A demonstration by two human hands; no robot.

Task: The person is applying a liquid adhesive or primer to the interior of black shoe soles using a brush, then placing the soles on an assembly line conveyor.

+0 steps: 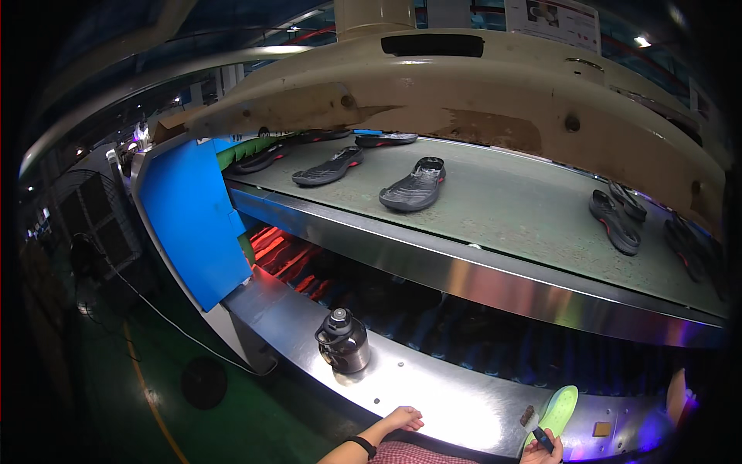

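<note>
The sole (560, 407) is likely light and flexible, best held by its side edges. Lime-green, long and round-ended, it is at the table's (456, 406) near edge beside the right hand (544, 451), whose fingers grasp a brush (541, 437); whether they also grip the sole, I cannot tell. The left hand's (403, 419) fingers are slack, apparently empty.

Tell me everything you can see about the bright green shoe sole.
The sole is bright yellow-green, long and narrow with a rounded end, and looks like foam or rubber. It shows at the near side of the metal ledge, slanted, its rounded end pointing away from the person. A brush and the right hand partly hide its nearer part; whether it touches the ledge is unclear.
</note>
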